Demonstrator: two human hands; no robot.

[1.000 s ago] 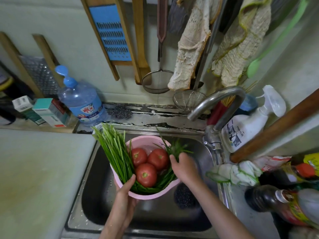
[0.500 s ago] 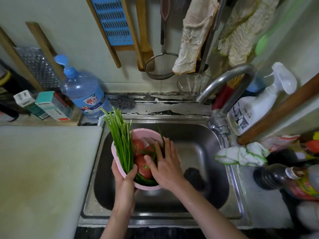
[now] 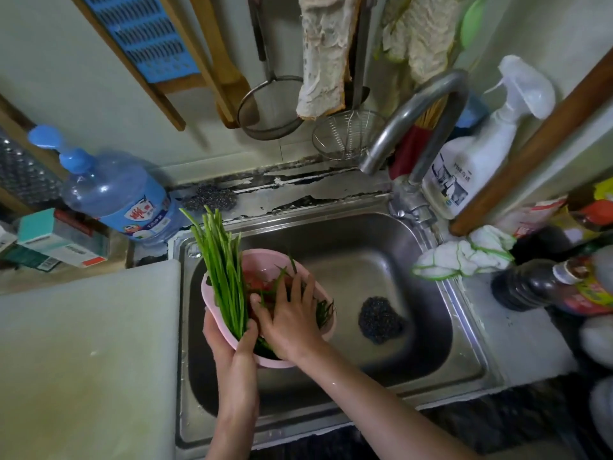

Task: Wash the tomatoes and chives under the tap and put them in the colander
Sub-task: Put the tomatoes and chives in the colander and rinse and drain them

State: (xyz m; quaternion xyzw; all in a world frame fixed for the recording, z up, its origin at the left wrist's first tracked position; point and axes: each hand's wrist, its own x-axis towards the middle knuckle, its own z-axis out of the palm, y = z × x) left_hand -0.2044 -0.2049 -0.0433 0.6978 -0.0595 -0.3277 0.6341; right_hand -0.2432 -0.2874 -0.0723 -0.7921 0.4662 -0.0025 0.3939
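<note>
Head view looks down into a stainless steel sink (image 3: pixel 348 260). The left hand (image 3: pixel 229 340) grips the near rim of a round pink plastic colander (image 3: pixel 265 255): its thumb lies over the rim onto green stalks, and its other fingers (image 3: pixel 210 327) wrap under the bowl's side. Whether the colander rests on the sink floor or is held clear of it cannot be told.

The right hand (image 3: pixel 288 317) lies flat on the colander's contents, its fingers straight and spread, grasping nothing. Red round tomatoes (image 3: pixel 257 282) sit inside the colander under those fingertips, mostly covered. A bunch of long green chives (image 3: pixel 222 260) lies in the colander just left of the right fingers, its near end under the left thumb, its far end sticking out past the far rim.

Right of the right hand, apart from the colander, a black wire scouring pad (image 3: pixel 379 318) lies on the sink floor. Beyond and to the right of the fingers, a curved grey metal tap (image 3: pixel 414 104) arches over the sink's far corner. A pale green counter (image 3: pixel 83 343) lies left of the left hand.
</note>
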